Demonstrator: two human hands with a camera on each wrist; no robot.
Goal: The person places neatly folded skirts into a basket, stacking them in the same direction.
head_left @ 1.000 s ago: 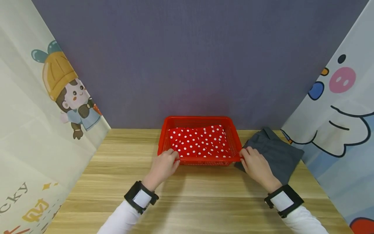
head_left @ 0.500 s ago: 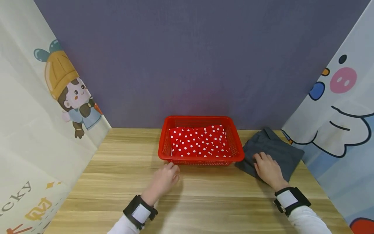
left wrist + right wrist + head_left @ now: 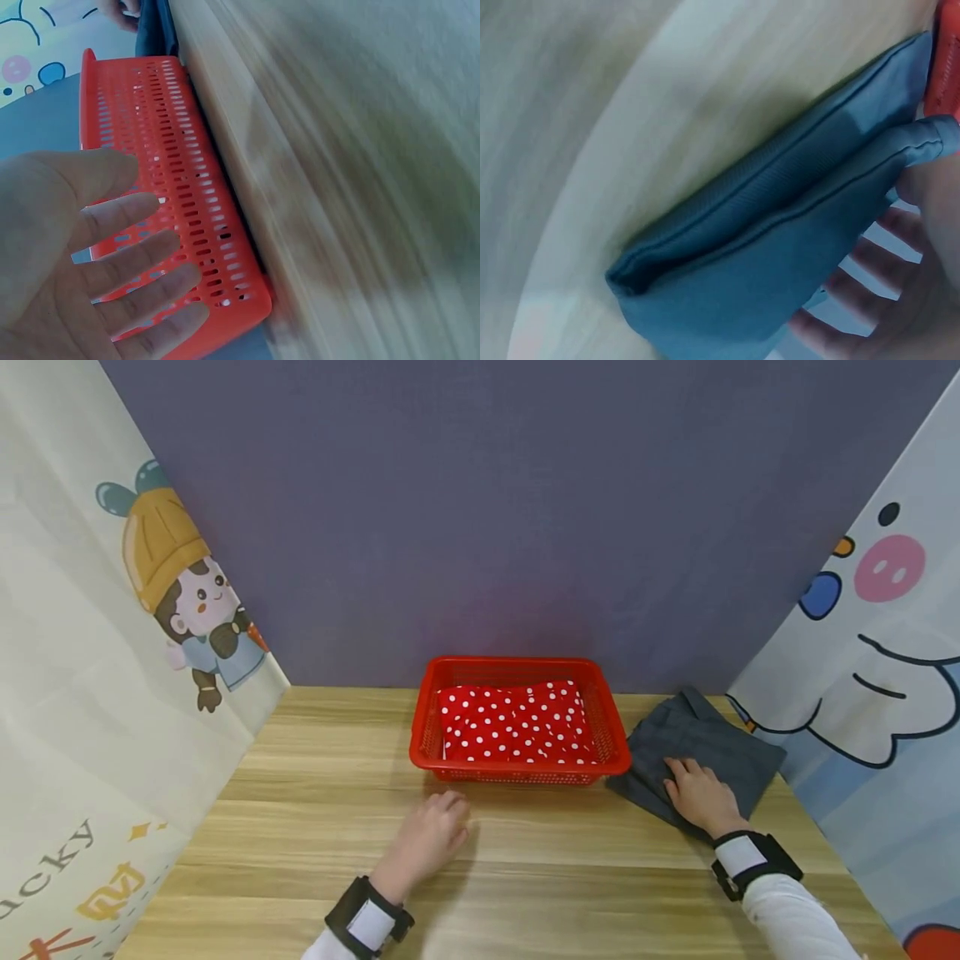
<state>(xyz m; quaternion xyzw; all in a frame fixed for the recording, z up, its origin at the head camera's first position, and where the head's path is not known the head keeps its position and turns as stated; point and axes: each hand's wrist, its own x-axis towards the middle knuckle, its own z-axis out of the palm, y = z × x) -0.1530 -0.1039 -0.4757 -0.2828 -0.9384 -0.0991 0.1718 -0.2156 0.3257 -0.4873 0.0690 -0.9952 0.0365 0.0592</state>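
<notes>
My right hand (image 3: 701, 797) lies over a folded dark grey cloth garment (image 3: 738, 760) at the right of the table. In the right wrist view, the garment (image 3: 735, 300) shows stitched edges and a folded opening; its fabric hides my thumb tip and fingertips, while the fingers (image 3: 866, 296) look spread apart. My left hand (image 3: 431, 831) hovers before the red plastic basket (image 3: 517, 772), holding nothing. The left wrist view has its loosely extended fingers (image 3: 135, 262) overlapping the basket's perforated side (image 3: 184, 165). Inside the basket lies a red cloth with white dots (image 3: 510, 722).
A wooden table (image 3: 337, 760) carries everything. The dark blue-grey partition (image 3: 510, 527) rises right behind the basket. Printed white curtains with cartoon figures flank the table, a left curtain (image 3: 67, 652) and a right curtain (image 3: 915, 693). The basket's right rim is close to the grey garment.
Both hands have let go of the basket's front corners. My left hand drew back towards me; my right hand moved right onto the grey garment. The basket stays in place.
</notes>
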